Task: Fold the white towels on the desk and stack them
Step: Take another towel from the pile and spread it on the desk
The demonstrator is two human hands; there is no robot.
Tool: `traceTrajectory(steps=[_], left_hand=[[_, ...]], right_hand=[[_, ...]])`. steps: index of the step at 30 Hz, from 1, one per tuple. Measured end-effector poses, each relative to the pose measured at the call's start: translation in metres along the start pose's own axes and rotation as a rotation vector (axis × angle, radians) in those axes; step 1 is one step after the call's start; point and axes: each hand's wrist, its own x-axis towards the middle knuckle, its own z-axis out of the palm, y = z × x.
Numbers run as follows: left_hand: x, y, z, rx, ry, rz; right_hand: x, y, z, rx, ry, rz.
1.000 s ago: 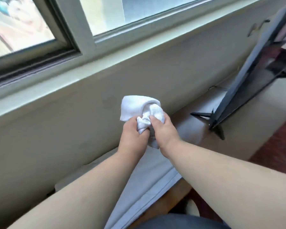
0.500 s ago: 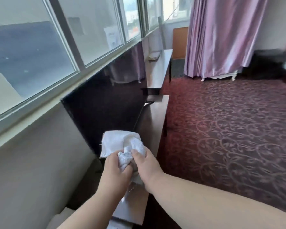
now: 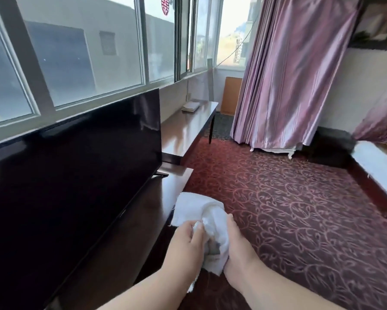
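A crumpled white towel (image 3: 201, 211) is bunched between both hands, held in the air over the front edge of the dark wooden desk (image 3: 129, 231). My left hand (image 3: 183, 245) grips its left side with curled fingers. My right hand (image 3: 237, 249) grips its right side, thumb pointing up along the cloth. A loose corner hangs down below the hands. No other white towel shows in this view.
A large black television (image 3: 71, 166) stands on the desk at the left, under the windows. A second wooden table (image 3: 188, 128) with a flat pale item lies farther back. Patterned red carpet (image 3: 288, 209) fills the right, with pink curtains and a bed edge beyond.
The view swung right from the wall and window sill to the room. Both hands kept hold of the bunched towel and now sit lower in view.
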Motion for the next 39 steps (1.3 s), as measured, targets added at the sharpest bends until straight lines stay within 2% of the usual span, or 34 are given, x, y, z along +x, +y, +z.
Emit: traceTrajectory(steps=[4, 10, 15, 18, 21, 28, 33, 39], left_hand=[[0.077, -0.009, 0.02, -0.083, 0.028, -0.079], [0.248, -0.028, 0.05, -0.183, 0.04, -0.122], [0.412, 0.002, 0.067, -0.122, -0.009, -0.092], [0.489, 0.018, 0.079, -0.128, -0.02, -0.086], [0.554, 0.02, 0.095, -0.122, -0.044, -0.106], [0.714, 0.004, 0.138, -0.059, 0.025, -0.166], [0.84, 0.008, 0.167, -0.012, 0.137, -0.216], [0.97, -0.002, 0.178, -0.044, 0.373, -0.27]], right_hand=[[0.064, -0.038, -0.005, -0.031, -0.012, -0.065], [0.2, -0.121, 0.0, -0.124, 0.05, -0.226], [0.319, -0.225, 0.029, -0.262, 0.125, -0.336], [0.376, -0.273, 0.037, -0.253, 0.147, -0.372], [0.434, -0.309, 0.035, -0.19, 0.126, -0.346], [0.603, -0.399, 0.015, -0.165, 0.058, -0.227], [0.732, -0.491, 0.026, -0.094, -0.038, -0.103], [0.865, -0.564, 0.062, -0.3, -0.253, -0.016]])
